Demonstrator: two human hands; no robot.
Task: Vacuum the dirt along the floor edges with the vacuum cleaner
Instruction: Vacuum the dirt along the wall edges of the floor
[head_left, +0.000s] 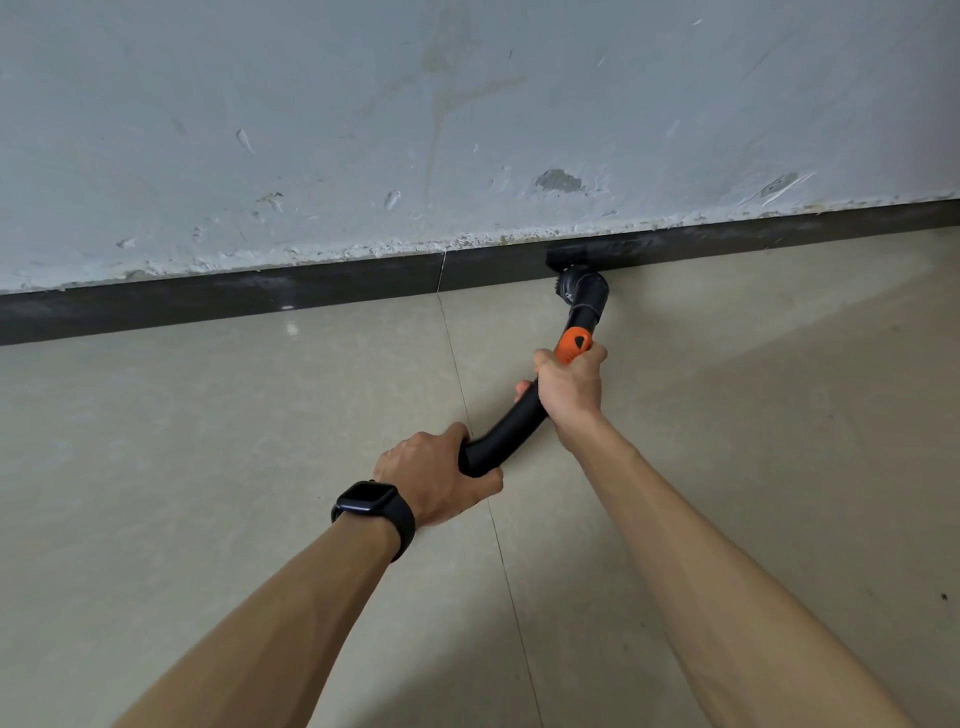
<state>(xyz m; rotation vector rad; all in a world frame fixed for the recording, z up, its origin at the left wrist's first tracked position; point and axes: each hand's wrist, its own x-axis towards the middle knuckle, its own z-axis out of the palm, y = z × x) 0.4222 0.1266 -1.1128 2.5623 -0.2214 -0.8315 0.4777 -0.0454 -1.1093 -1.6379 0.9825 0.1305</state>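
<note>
A black curved vacuum cleaner tube (511, 423) with an orange collar (572, 344) runs from my hands up to the wall. Its black brush nozzle (582, 280) presses against the dark skirting (311, 291) where the floor meets the wall. My right hand (571, 384) grips the tube just below the orange collar. My left hand (441, 475), with a black watch on its wrist, holds the tube's lower end. The rest of the vacuum cleaner is out of view.
A scuffed grey-white wall (363, 130) with chipped plaster along its base fills the top. Beige glossy floor tiles (208, 441) spread below, with a grout line running down the middle. A small dark speck (944, 596) lies at the far right.
</note>
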